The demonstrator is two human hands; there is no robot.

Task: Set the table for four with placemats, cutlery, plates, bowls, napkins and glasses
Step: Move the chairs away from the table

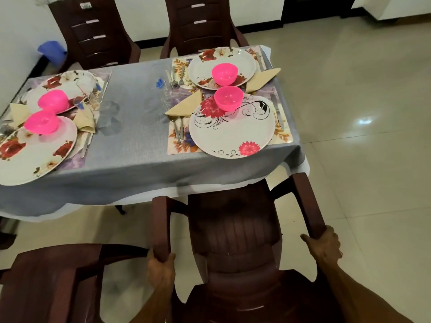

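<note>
gripping the brown chair (235,231) by both armrests — left hand (161,264) & right hand (325,244) each curled round one, chair facing the set table (130,159).

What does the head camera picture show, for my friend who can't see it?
Two hands, left hand and right hand, grip the armrests of a brown chair at a table set with four flowered plates, each holding a pink bowl, plus napkins and cutlery.

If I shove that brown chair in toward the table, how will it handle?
The brown chair looks like moulded plastic, so probably light and stiff. On the glossy tiled floor it should slide easily. With left hand and right hand gripping its armrests, it should push straight.
</note>
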